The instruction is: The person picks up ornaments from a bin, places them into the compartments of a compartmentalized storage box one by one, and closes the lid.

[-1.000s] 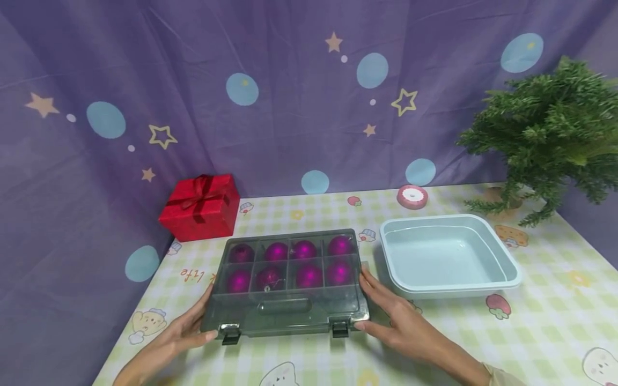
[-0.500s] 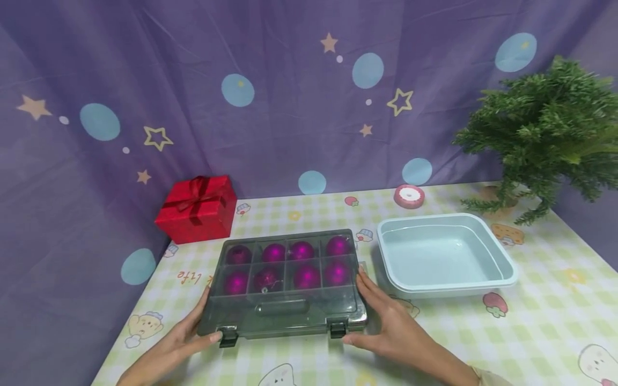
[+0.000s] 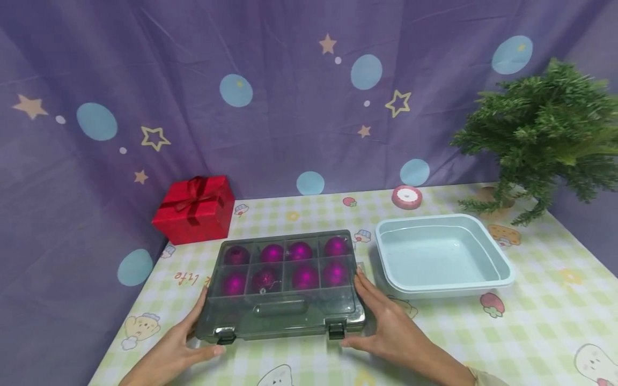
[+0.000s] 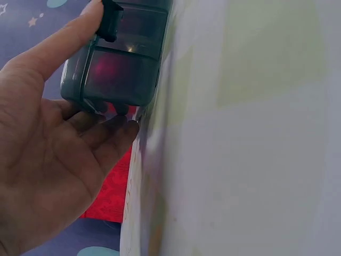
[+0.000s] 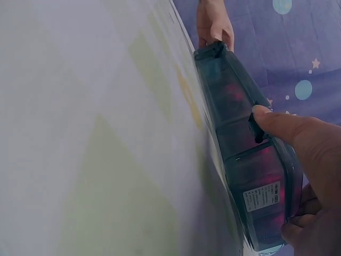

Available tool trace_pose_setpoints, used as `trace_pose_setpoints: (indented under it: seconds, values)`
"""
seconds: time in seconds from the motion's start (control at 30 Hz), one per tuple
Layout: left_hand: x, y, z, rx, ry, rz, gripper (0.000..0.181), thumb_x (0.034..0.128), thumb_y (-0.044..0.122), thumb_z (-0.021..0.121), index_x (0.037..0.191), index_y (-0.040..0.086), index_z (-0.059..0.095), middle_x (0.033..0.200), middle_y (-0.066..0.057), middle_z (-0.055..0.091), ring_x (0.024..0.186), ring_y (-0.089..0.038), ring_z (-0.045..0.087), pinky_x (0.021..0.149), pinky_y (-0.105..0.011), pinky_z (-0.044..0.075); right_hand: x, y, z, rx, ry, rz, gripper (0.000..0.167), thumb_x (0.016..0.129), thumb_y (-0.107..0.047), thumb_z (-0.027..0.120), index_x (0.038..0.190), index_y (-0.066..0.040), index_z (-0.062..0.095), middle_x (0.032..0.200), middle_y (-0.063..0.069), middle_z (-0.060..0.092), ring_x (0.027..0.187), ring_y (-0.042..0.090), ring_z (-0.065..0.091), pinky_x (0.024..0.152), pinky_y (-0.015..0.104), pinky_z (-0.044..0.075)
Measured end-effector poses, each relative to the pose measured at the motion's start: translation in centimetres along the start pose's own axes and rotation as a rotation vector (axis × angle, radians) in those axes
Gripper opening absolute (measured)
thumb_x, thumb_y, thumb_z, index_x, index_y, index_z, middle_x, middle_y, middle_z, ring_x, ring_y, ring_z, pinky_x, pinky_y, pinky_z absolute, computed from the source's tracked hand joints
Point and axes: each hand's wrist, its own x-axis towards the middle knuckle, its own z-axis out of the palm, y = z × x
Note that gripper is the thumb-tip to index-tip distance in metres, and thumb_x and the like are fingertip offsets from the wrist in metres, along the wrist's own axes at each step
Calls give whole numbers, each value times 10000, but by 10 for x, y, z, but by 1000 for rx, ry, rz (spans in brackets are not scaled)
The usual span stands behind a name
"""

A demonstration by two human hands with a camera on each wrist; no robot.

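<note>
A grey see-through plastic organizer case [image 3: 285, 308] lies on the table, its lid down. Purple ball ornaments [image 3: 305, 276] sit in its compartments. My left hand [image 3: 176, 343] holds the left front corner, fingers along the side. Its thumb touches the left latch [image 4: 110, 21] in the left wrist view. On the right side my right hand [image 3: 391, 321] holds the case the same way. The right thumb rests on the right latch [image 5: 257, 125] in the right wrist view. Below that latch a white label [image 5: 261, 197] shows on the case wall.
A light blue plastic basin [image 3: 444, 287] stands right of the case. Behind it lie a pink ribbon roll [image 3: 406, 198] and a small artificial fir tree [image 3: 545, 123]. A red gift box [image 3: 195, 209] with a bow sits at the back left, near the purple curtain [image 3: 289, 107].
My thumbs have slid from the case's front corners down to the latches. The left latch now sits closer against the front wall. The case stays in place, while the head view has shifted slightly.
</note>
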Motion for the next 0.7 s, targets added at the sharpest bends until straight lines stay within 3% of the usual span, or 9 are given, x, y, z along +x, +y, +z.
trace_pose_setpoints:
  seconds: [0.1,0.17,0.37,0.43,0.6,0.7]
  values:
    - [-1,0,1,-6,18,-41,1039,1013,329,704,1662,238,-102,1706,-210,-45,1454,-467,335,1051,-534,519,0,-1,1,-4,21,18,1064,795,-572,858,1566,10,411,1634,148,333,1382,436,449,1043,575,502]
    - [-1,0,1,4,34,-51,1017,1017,355,694,1667,235,-77,1706,-217,-4,1417,-438,417,1013,-484,550,0,-3,2,-7,40,31,1016,819,-574,837,1554,3,437,1624,136,355,1371,432,465,1043,587,499]
    - [0,1,0,87,42,-56,997,1024,402,670,1671,222,-67,1686,-265,54,1356,-479,479,957,-539,574,1,-5,3,-5,72,36,969,835,-582,820,1519,18,485,1606,135,386,1354,433,486,1039,595,500]
    - [0,2,-1,120,39,-52,993,1030,415,656,1670,197,-70,1670,-297,82,1265,-476,567,920,-553,586,1,-5,3,-2,74,34,962,841,-587,813,1513,22,492,1604,135,389,1353,431,487,1038,597,501]
    - [2,5,-2,192,37,-40,999,1033,433,641,1667,133,-71,1636,-351,132,996,-352,712,838,-525,602,1,-5,4,4,89,20,938,859,-584,799,1505,26,500,1600,139,396,1352,422,488,1039,600,500]
    - [2,6,-2,219,39,-38,1012,1029,449,642,1664,114,-72,1641,-351,116,1005,-360,710,843,-545,601,1,-4,6,-9,116,-10,912,862,-560,809,1487,37,519,1582,150,421,1337,402,507,1033,573,516]
